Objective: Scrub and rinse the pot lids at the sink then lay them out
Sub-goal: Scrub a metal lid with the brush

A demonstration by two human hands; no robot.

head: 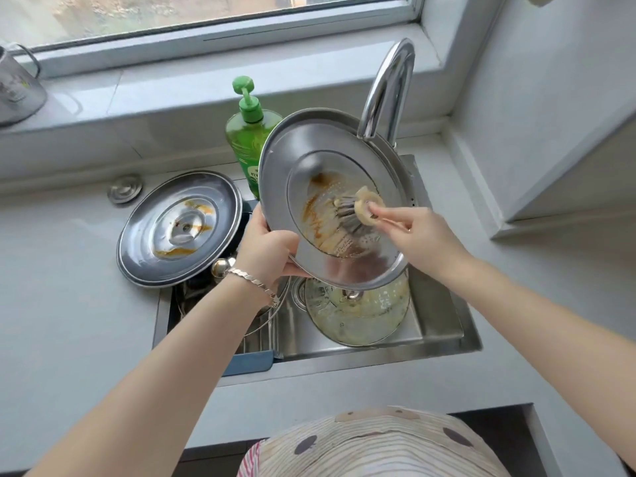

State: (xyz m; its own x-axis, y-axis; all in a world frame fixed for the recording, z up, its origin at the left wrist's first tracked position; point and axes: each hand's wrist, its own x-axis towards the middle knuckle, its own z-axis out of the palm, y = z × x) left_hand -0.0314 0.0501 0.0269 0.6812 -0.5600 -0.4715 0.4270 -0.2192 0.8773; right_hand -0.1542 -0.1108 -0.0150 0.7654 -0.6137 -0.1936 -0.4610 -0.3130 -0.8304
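Over sink (442,308), left hand (265,251) grips stiff steel lid (309,146) by rim, prob. light but slippery wet; right hand (425,241) pinches scrubber (351,218).

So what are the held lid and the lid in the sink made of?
Held lid: probably stainless steel, polished; it mirrors the scrubber. Sink lid: looks like clear glass with a metal rim, smeared; the basin shows through.

Quick tally: 2 steel lids (309,149) (179,228) and 1 glass lid (358,325), so 3 pot lids I can be sure of. Plus 1 scrub brush (358,215), 1 soap bottle (246,132), 1 faucet (378,94), 1 mug (17,87).
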